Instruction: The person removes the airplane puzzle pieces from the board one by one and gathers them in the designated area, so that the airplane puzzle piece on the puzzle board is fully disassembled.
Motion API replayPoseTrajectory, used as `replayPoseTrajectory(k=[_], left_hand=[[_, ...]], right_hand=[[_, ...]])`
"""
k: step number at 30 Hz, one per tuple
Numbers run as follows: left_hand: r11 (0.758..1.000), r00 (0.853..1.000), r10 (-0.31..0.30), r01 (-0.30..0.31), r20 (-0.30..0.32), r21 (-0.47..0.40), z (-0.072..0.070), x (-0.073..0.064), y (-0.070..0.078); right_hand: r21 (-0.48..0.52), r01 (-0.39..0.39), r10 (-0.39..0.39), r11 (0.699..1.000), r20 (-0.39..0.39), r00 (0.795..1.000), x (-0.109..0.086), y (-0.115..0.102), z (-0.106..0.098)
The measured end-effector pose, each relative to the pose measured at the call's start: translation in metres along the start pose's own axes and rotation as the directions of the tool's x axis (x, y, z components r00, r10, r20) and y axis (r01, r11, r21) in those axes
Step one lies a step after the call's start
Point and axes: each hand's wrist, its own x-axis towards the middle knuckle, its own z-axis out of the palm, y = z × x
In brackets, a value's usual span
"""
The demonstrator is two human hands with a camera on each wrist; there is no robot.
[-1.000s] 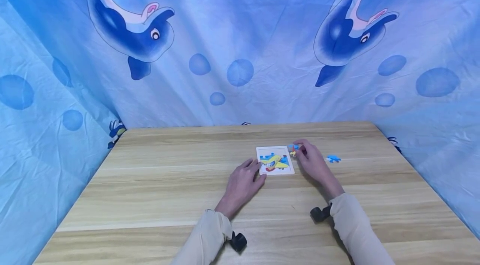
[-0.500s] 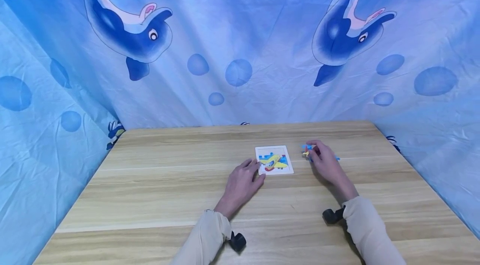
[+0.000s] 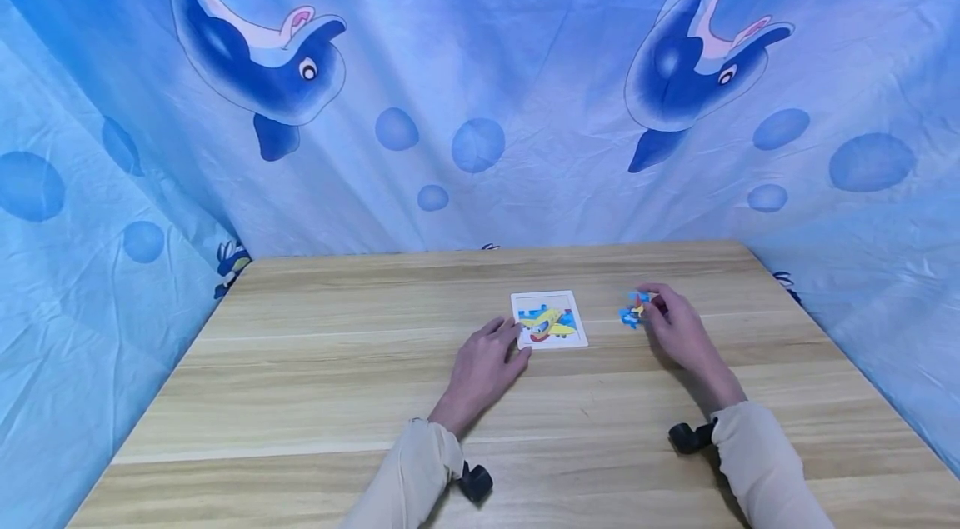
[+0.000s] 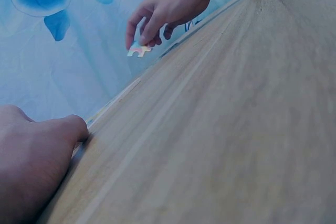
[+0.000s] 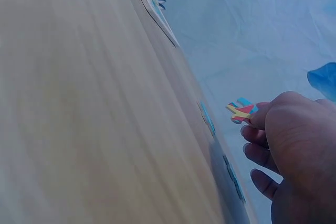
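Note:
My right hand (image 3: 678,329) pinches a jigsaw piece (image 5: 242,111) coloured red, yellow and blue between thumb and index finger, raised above the table. Its other fingers hang loosely curled. Below the held piece a blue jigsaw piece (image 3: 628,319) lies on the table. The white-framed puzzle tray (image 3: 581,341) lies flat to the left, partly filled with pieces of a yellow aeroplane picture. At the tray's near left corner rests my left hand (image 3: 483,366), fingertips on its left edge and thumb by its near edge.
A second loose piece (image 5: 233,179) lies on the table beneath my right hand in the right wrist view. The wooden table (image 3: 337,379) reaches back to a blue curtain (image 3: 525,54) printed with dolphins. Curtain also hangs at both sides.
My right hand has moved right, away from the tray, carrying the pinched jigsaw piece over to the loose pieces. My left hand stays at the tray's corner.

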Motion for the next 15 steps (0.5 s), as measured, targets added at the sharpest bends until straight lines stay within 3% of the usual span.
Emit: replayPoseTrajectory(k=[15], left_hand=[[1.0, 1.0, 0.001, -0.001, 0.001, -0.005, 0.001, 0.001, -0.001]], right_hand=[[-0.056, -0.017, 0.014, 0.998, -0.061, 0.998, -0.016, 0.017, -0.021]])
